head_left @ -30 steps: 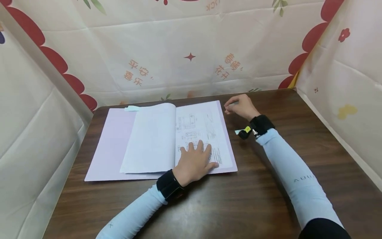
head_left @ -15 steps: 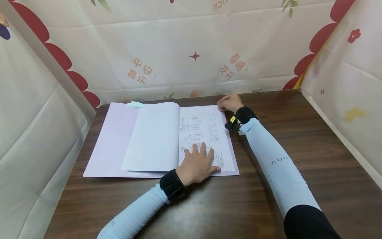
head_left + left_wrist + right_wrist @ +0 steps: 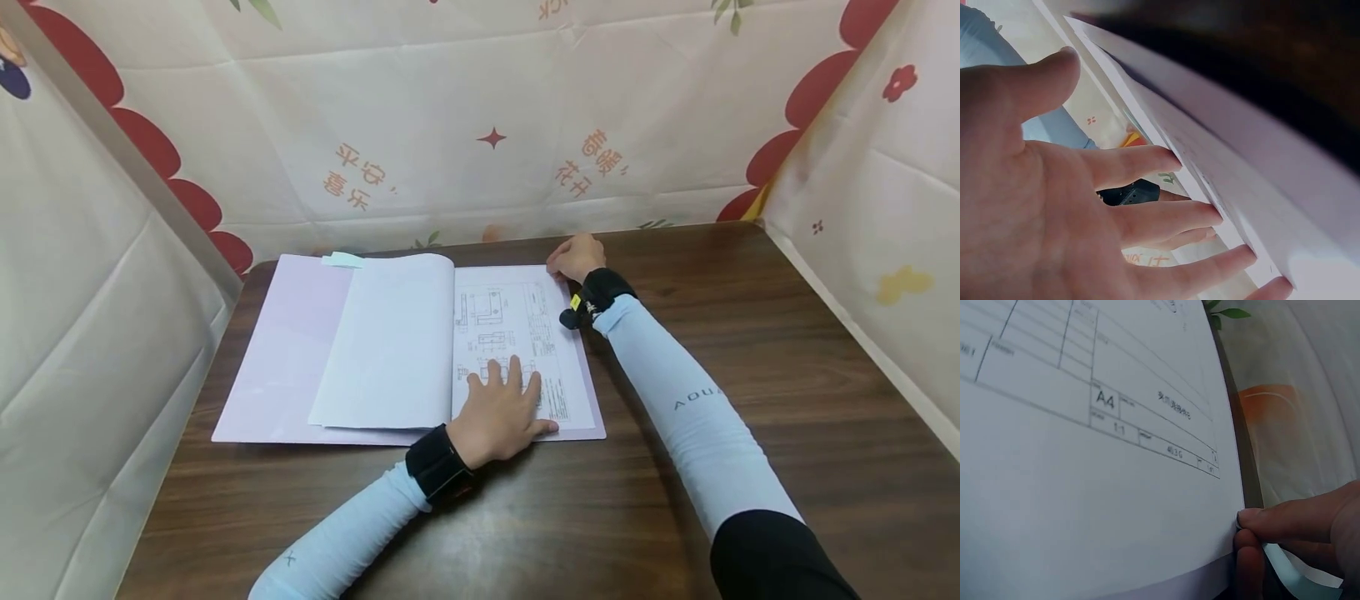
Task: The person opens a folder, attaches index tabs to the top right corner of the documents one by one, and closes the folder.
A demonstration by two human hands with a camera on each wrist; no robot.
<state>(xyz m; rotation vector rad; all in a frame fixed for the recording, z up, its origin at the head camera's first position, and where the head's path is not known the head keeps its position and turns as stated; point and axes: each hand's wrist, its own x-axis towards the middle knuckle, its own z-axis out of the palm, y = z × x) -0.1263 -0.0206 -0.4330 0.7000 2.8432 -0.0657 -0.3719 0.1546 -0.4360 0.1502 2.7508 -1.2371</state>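
A lilac folder (image 3: 258, 400) lies open on the table, with a turned-over white sheet (image 3: 390, 342) on its left side. Its right side bears a page with technical drawings (image 3: 517, 296). My left hand (image 3: 498, 417) rests on this page's lower part, fingers spread; in the left wrist view the fingertips (image 3: 1210, 214) touch the paper. At the page's far right corner, my right hand (image 3: 577, 257) pinches the edge between thumb and finger, seen closely in the right wrist view. A pale green paper strip (image 3: 1294, 575) shows beside those fingers; whether they hold it too is unclear.
Pale green tabs (image 3: 342, 260) stick out at the turned sheet's top left. The brown wooden table (image 3: 712, 333) is bounded by printed cloth (image 3: 435, 108) at the back and both sides. A small black camera (image 3: 572, 318) hangs at the right wrist.
My right hand has moved left from beside the folder to the page's far right corner and has taken hold there. The left hand has stayed on the page.
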